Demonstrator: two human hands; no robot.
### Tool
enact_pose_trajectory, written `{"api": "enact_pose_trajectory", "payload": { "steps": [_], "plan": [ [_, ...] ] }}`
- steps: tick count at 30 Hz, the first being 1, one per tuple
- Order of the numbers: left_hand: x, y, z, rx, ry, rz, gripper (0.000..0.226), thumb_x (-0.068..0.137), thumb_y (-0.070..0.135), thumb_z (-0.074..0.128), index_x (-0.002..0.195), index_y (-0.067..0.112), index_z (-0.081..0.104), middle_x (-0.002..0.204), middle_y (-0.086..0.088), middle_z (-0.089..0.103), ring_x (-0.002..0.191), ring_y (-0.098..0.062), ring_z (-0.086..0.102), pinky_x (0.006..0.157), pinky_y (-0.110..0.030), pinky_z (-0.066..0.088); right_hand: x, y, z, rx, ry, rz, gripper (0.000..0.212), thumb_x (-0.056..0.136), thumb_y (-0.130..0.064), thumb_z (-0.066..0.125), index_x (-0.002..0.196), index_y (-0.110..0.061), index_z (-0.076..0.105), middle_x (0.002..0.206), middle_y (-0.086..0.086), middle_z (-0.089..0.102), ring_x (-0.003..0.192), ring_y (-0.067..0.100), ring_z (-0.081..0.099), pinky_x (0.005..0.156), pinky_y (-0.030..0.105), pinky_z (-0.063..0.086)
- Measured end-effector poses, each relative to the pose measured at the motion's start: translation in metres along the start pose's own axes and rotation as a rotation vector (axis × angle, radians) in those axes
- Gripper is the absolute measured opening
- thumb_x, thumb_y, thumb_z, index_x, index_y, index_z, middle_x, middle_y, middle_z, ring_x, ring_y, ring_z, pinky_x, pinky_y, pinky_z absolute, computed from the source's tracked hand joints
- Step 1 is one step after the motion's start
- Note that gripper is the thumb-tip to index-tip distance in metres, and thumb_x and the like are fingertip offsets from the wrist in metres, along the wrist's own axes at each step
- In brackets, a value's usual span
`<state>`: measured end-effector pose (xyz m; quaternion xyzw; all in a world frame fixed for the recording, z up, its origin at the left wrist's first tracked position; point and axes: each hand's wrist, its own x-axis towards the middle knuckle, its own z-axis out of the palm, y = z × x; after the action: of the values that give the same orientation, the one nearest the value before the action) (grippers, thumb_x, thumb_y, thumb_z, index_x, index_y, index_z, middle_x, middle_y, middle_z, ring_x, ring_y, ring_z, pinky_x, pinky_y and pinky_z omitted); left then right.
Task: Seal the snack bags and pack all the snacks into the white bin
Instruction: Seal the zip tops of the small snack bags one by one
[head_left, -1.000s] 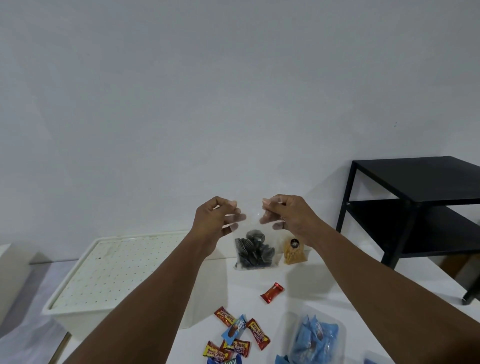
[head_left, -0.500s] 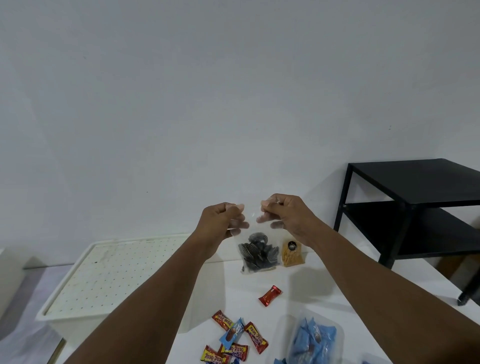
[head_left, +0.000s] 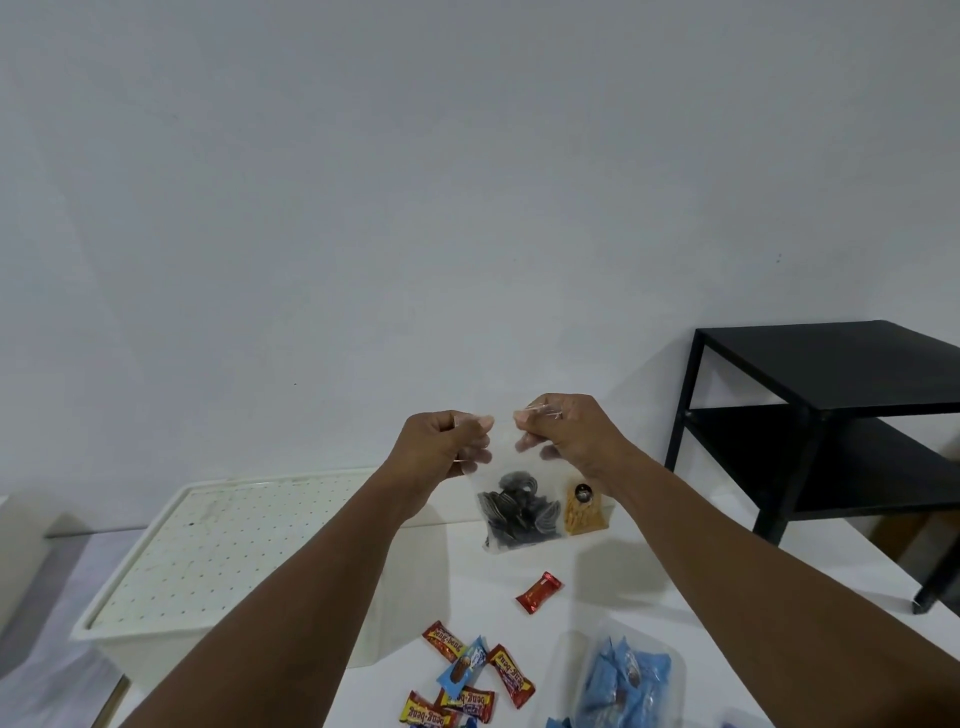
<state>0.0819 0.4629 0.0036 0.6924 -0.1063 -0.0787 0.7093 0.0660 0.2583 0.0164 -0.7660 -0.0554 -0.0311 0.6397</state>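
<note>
Clear plastic zip bag of dark round biscuits (head_left: 519, 512) is hanging above the white table (head_left: 597, 571), held up by its top strip. The left hand (head_left: 441, 447) and right hand (head_left: 566, 431) are each pinching that strip between thumb and curled fingers. They are sitting slightly closer together than a second ago, so the seal is probably being pressed shut towards the middle. Whether it is fully closed cannot be told. The white plastic bin (head_left: 150, 654) is standing at the left under a perforated white lid (head_left: 234, 545), its inside hidden. A second clear bag (head_left: 623, 680), holding blue wrapped snacks, is lying on the table, its mouth out of view.
</note>
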Motion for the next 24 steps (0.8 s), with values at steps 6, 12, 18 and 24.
{"api": "enact_pose_trajectory", "payload": {
  "steps": [6, 12, 18, 24],
  "plan": [
    [0.003, 0.003, -0.001, 0.068, 0.037, 0.068, 0.012, 0.091, 0.022, 0.072, 0.089, 0.010, 0.072, 0.072, 0.001, 0.067, 0.070, -0.013, 0.070, 0.063, -0.023, 0.055, -0.007, 0.002, 0.003, 0.082, -0.064, 0.056, 0.024, 0.091, -0.032, 0.069, 0.098, -0.009, 0.072, 0.076, 0.007, 0.072, 0.077, 0.017, 0.071, 0.072, 0.032, 0.051],
    [0.003, 0.005, 0.001, 0.032, 0.016, 0.017, 0.013, 0.092, 0.024, 0.072, 0.088, 0.011, 0.071, 0.074, -0.003, 0.066, 0.072, -0.019, 0.072, 0.065, -0.029, 0.055, -0.006, -0.006, 0.001, 0.020, -0.020, 0.008, 0.013, 0.091, -0.026, 0.069, 0.087, -0.014, 0.071, 0.077, 0.006, 0.076, 0.075, 0.012, 0.073, 0.071, 0.029, 0.050],
    [0.001, 0.000, 0.000, 0.096, -0.010, -0.002, 0.025, 0.089, 0.030, 0.075, 0.100, 0.007, 0.073, 0.074, -0.002, 0.069, 0.074, -0.017, 0.073, 0.065, -0.027, 0.055, -0.014, 0.004, 0.003, 0.023, -0.041, 0.034, 0.023, 0.089, -0.035, 0.072, 0.097, -0.014, 0.074, 0.082, 0.010, 0.077, 0.078, 0.015, 0.073, 0.070, 0.030, 0.051],
    [0.002, 0.007, -0.003, 0.085, 0.023, 0.050, 0.020, 0.090, 0.025, 0.074, 0.095, 0.006, 0.072, 0.079, -0.005, 0.069, 0.073, -0.015, 0.072, 0.069, -0.028, 0.055, -0.013, 0.002, -0.003, 0.093, -0.034, 0.048, 0.018, 0.092, -0.030, 0.069, 0.094, -0.012, 0.069, 0.090, 0.011, 0.078, 0.085, 0.021, 0.075, 0.072, 0.033, 0.050]
  ]
}}
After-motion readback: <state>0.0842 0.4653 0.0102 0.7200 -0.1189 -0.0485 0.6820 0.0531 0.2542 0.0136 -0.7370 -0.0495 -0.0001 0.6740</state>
